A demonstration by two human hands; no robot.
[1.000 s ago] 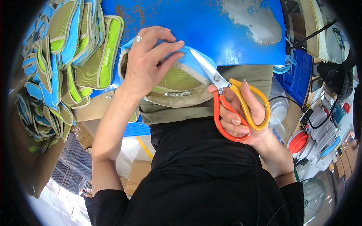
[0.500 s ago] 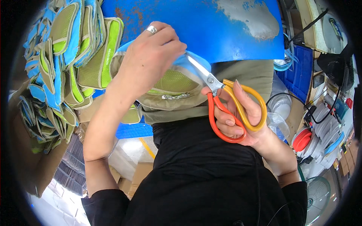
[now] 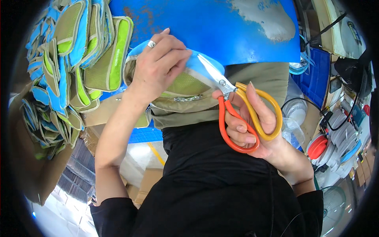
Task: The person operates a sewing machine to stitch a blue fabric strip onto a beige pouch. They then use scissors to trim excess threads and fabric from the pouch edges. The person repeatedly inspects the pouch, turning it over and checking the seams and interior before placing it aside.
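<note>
My left hand (image 3: pixel 158 65), a ring on one finger, has its fingertips pinched together at the upper edge of a sewn fabric piece (image 3: pixel 193 85). That piece has green mesh, olive trim, a light blue layer and a zip-like strip, and it lies over my lap by the table's edge. Scissors (image 3: pixel 224 86) with one orange and one yellow handle are in my right hand (image 3: pixel 263 112), the fingers and thumb through the loops. Their blades point up and left across the blue layer, close to the left fingers. Whether a thread is between those fingertips cannot be made out.
Similar blue, green and olive fabric pieces (image 3: pixel 71 35) are heaped on the left. In front is a worn blue tabletop (image 3: pixel 189 23). At the right stand a blue crate (image 3: pixel 316 75), clear plastic, white and red discs (image 3: pixel 318 147), cables and a fan (image 3: pixel 333 203).
My left hand has turned and lowered slightly, its fingers now bent nearer the blades. The scissors have barely moved. The whole view has shifted a little.
</note>
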